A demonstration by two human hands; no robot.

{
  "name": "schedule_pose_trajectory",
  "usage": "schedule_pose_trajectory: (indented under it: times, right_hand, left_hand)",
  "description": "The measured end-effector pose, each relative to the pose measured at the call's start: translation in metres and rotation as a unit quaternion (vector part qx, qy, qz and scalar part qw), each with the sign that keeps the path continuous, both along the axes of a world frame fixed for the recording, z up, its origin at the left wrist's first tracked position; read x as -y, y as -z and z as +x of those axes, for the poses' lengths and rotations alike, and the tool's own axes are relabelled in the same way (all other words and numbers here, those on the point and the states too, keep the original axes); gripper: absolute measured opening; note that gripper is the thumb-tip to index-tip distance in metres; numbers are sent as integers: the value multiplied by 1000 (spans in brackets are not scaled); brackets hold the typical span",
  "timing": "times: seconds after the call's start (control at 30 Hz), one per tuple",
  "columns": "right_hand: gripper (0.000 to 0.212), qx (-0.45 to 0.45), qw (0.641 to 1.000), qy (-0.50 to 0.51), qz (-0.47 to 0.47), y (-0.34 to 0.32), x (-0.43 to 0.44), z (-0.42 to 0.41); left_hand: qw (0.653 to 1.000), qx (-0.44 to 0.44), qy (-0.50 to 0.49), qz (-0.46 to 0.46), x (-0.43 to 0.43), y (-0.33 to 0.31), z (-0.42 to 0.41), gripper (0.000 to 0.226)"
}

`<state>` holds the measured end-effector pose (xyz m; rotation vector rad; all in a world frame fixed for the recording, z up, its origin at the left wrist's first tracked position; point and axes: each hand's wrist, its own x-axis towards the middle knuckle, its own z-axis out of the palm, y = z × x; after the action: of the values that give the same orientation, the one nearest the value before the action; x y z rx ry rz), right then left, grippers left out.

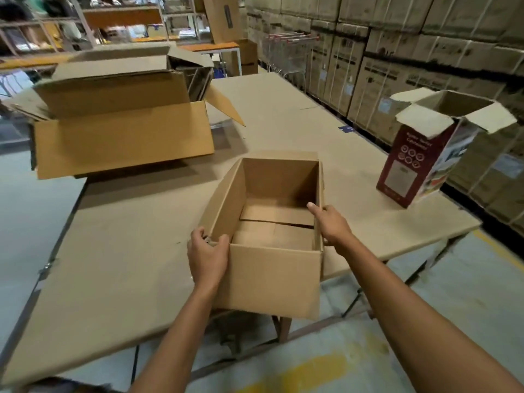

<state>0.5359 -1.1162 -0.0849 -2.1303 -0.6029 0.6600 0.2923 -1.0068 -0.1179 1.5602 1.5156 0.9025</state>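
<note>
An open-topped plain brown cardboard box [272, 276] sits between both hands, overhanging the near edge of the cardboard-covered table [127, 265]. The left hand [208, 251] grips the box's near left corner with curled fingers. The right hand [333, 224] clasps the rim of the right wall, thumb inside and fingers outside. Beyond the left hand stands a large brown carton [122, 137] with raised flaps, and well beyond the right hand a tall dark red printed carton [408, 163], open at the top
</note>
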Motion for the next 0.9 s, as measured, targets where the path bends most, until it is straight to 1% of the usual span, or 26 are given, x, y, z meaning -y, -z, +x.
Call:
schedule_pose_trajectory:
  times: [0.03, 0.07, 0.1, 0.17, 0.23, 0.27, 0.33, 0.4, 0.43, 0.47, 0.5, 0.53, 0.57, 0.67, 0.77, 0.9]
  right_hand:
    - [69, -63, 996, -11, 63, 4, 3, -11]
    - [71, -105, 987, -18, 118, 8, 7, -21]
    - [72, -124, 979, -19, 159, 13, 11, -30]
    - [67, -126, 969, -7, 211, 22, 20, -44]
    - [56, -118, 961, 53, 244, 28, 27, -57]
    - [48, -97, 959, 103, 245, 29, 30, -63]
    - [35, -20, 958, 198, 209, 26, 36, -75]
    - [31, 33, 957, 234, 166, 22, 44, -87]
    - [33, 29, 959, 235, 153, 21, 47, -92]
    - [37, 4, 963, 226, 147, 22, 49, -94]
    - [42, -40, 966, 205, 155, 23, 50, -96]
    - [46, -91, 966, 170, 170, 25, 51, -98]
    - [50, -123, 968, 127, 178, 25, 51, -99]
    - [63, -135, 976, 27, 166, 20, 55, -102]
    - [75, -156, 973, -8, 167, 11, 56, -112]
    - [73, -92, 982, -38, 162, 6, 54, -142]
  left_hand:
    - [999, 19, 8, -27, 0, 0, -5, 66]
    - [997, 47, 21, -57, 0, 0, -10, 74]
    - [993, 79, 33, -87, 0, 0, -15, 80]
    - [979, 135, 47, -144, -3, 4, -26, 80]
    - [967, 162, 65, -187, -5, 9, -37, 71]
    - [963, 167, 75, -198, -4, 11, -42, 68]
    - [960, 174, 81, -204, 0, 13, -48, 68]
    - [961, 181, 69, -197, 6, 13, -52, 70]
    - [961, 186, 62, -193, 10, 13, -53, 71]
    - [962, 190, 58, -189, 15, 13, -55, 72]
    - [962, 196, 58, -184, 20, 13, -57, 72]
    - [962, 202, 58, -177, 25, 13, -59, 72]
    - [962, 209, 55, -169, 30, 14, -62, 72]
    - [963, 231, 13, -142, 42, 11, -74, 76]
    - [959, 256, -63, -108, 58, 7, -94, 84]
    - [931, 302, -195, -57, 106, 10, -123, 87]
